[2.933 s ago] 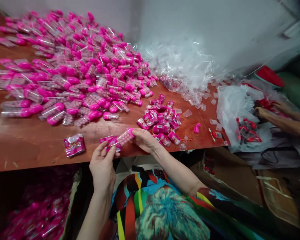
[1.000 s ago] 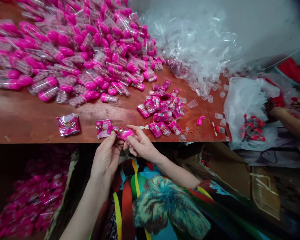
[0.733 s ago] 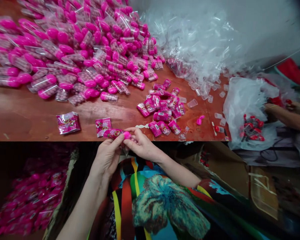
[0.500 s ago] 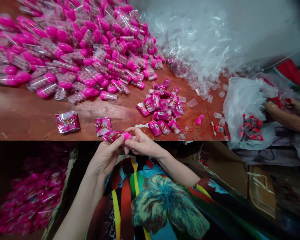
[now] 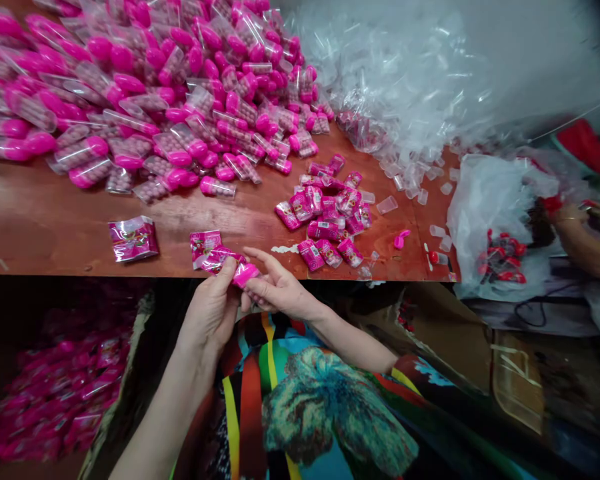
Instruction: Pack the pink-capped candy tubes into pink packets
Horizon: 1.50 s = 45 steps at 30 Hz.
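Just off the table's front edge, my left hand [image 5: 214, 303] pinches a shiny pink printed wrapper [image 5: 220, 259]. My right hand [image 5: 275, 287] is closed around a pink-capped tube [image 5: 246, 273], whose cap meets the wrapper; its lower part is mostly hidden by the fingers. A flat pink packet [image 5: 203, 245] lies on the table just behind the wrapper. Farther left sits a thicker stack of pink packets [image 5: 133, 239]. To the right of my hands is a small pile of pink wrapped tubes [image 5: 330, 207].
A large heap of pink-capped tubes with beads [image 5: 145, 100] covers the back left of the table [image 5: 55, 247]. Clear plastic pieces [image 5: 405, 87] are piled at the back right. A box of pink packets [image 5: 55, 393] is below left. Another person's hand [image 5: 575, 220] is at far right.
The wrapper and the pink cap have tilted, with the cap now lower and the wrapper reaching up over the flat packet. The other person's hand has shifted right.
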Motion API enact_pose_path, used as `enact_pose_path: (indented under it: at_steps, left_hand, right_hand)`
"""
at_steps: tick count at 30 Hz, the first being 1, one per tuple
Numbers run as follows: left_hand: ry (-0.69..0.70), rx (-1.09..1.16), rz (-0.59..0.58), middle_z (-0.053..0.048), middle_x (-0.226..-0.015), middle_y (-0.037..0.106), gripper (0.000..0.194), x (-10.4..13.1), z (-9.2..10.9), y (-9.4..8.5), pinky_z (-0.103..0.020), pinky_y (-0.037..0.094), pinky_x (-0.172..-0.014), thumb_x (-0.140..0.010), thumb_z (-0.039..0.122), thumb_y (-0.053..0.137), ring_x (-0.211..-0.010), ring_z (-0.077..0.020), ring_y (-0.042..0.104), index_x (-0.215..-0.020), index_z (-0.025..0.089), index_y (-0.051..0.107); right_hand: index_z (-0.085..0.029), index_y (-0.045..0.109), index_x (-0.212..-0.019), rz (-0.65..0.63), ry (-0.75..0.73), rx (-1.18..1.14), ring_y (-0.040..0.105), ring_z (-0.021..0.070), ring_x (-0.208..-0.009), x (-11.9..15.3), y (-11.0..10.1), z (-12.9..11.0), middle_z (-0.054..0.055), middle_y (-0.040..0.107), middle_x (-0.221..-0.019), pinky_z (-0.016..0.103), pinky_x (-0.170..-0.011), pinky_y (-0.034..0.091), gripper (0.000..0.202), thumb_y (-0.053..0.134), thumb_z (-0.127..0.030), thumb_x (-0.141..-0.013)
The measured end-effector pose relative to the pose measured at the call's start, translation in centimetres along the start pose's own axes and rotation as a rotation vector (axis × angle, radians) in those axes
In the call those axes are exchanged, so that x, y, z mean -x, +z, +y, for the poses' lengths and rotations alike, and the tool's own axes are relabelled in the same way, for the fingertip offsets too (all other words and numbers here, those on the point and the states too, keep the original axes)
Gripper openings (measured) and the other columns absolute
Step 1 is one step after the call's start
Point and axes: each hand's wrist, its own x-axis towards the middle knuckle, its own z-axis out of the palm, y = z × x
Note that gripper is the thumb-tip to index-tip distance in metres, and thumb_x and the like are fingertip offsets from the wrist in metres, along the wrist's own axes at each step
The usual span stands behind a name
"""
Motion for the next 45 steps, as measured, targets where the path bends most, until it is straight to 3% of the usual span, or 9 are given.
enact_pose_path:
  at_steps: [2, 6, 12, 18, 22, 30, 40, 45]
  left_hand:
    - [0.040, 0.059, 0.015, -0.002, -0.059, 0.065, 0.026, 0.0, 0.1, 0.3, -0.025, 0.049, -0.055, -0.076, 0.039, 0.077, -0.059, -0.0155, 0.062, -0.073, 0.014, 0.070]
    - [0.155, 0.121, 0.054, -0.004, -0.080, 0.074, 0.016, -0.2, 0.1, 0.1, -0.024, 0.051, -0.061, -0.072, 0.027, 0.074, -0.072, -0.0158, 0.065, -0.080, 0.013, 0.072]
    - [0.123, 0.116, 0.248, -0.001, -0.073, 0.073, 0.022, -0.2, -0.4, -0.8, -0.024, 0.050, -0.056, -0.065, 0.023, 0.084, -0.060, -0.0120, 0.060, -0.079, 0.011, 0.073]
    - [0.077, 0.124, 0.222, -0.002, -0.072, 0.072, 0.028, -0.6, -0.5, -1.3, -0.023, 0.051, -0.056, -0.061, 0.028, 0.088, -0.059, -0.0112, 0.060, -0.077, 0.011, 0.073]
    - [0.094, 0.078, 0.207, -0.001, -0.072, 0.072, 0.031, -0.4, -0.5, -1.3, -0.022, 0.051, -0.056, -0.058, 0.031, 0.090, -0.059, -0.0111, 0.059, -0.077, 0.012, 0.074]
    - [0.105, 0.002, 0.189, -0.003, -0.075, 0.074, 0.034, -0.2, -0.8, -1.6, -0.022, 0.051, -0.059, -0.059, 0.039, 0.090, -0.065, -0.0125, 0.062, -0.077, 0.013, 0.077]
    - [0.090, -0.022, 0.195, -0.003, -0.072, 0.074, 0.038, -0.1, -0.9, -1.6, -0.025, 0.048, -0.060, -0.055, 0.044, 0.091, -0.065, -0.0143, 0.061, -0.073, 0.014, 0.077]
    - [0.088, -0.113, 0.191, -0.006, -0.070, 0.074, 0.037, 0.0, -1.4, -1.4, -0.027, 0.050, -0.069, -0.059, 0.044, 0.089, -0.065, -0.0147, 0.062, -0.072, 0.012, 0.078]
  right_hand:
    - [-0.025, 0.029, -0.147, 0.053, -0.014, -0.026, 0.038, 0.0057, -0.046, -0.1, 0.1, 0.5, -0.005, 0.063, -0.067, 0.016, -0.044, 0.029, 0.066, 0.059, -0.050, -0.094]
    - [-0.023, 0.042, -0.137, 0.148, -0.087, 0.025, 0.041, 0.0067, -0.049, -0.4, -0.1, 1.6, -0.004, 0.061, -0.067, 0.018, -0.046, 0.030, 0.055, 0.060, -0.050, -0.093]
    - [-0.022, 0.037, -0.141, 0.370, -0.233, 0.246, 0.048, 0.0090, -0.055, 0.1, -1.8, 1.6, -0.005, 0.057, -0.068, 0.020, -0.054, 0.038, 0.051, 0.052, -0.045, -0.098]
    - [-0.024, 0.048, -0.141, -0.025, -0.216, 1.193, 0.064, 0.0141, -0.077, 2.2, -2.6, -2.0, 0.004, 0.071, -0.098, 0.024, -0.066, 0.044, 0.042, 0.049, -0.033, -0.100]
    - [-0.022, 0.039, -0.150, -0.037, -0.240, 1.512, 0.066, 0.0161, -0.082, 2.3, -2.4, -3.1, 0.006, 0.073, -0.101, 0.025, -0.068, 0.044, 0.047, 0.036, -0.036, -0.105]
    - [-0.029, 0.032, -0.155, -0.118, -0.210, 1.760, 0.060, 0.0151, -0.073, 2.3, -2.8, -2.6, 0.004, 0.067, -0.091, 0.025, -0.061, 0.037, 0.050, 0.037, -0.033, -0.106]
    - [-0.032, 0.026, -0.158, -0.100, -0.209, 1.807, 0.057, 0.0147, -0.071, 2.6, -3.3, -2.0, 0.003, 0.062, -0.087, 0.025, -0.061, 0.036, 0.052, 0.035, -0.034, -0.106]
    - [-0.033, 0.025, -0.158, -0.108, -0.136, 1.826, 0.059, 0.0164, -0.072, 2.5, -2.7, -1.7, 0.006, 0.065, -0.089, 0.026, -0.063, 0.040, 0.053, 0.035, -0.031, -0.106]
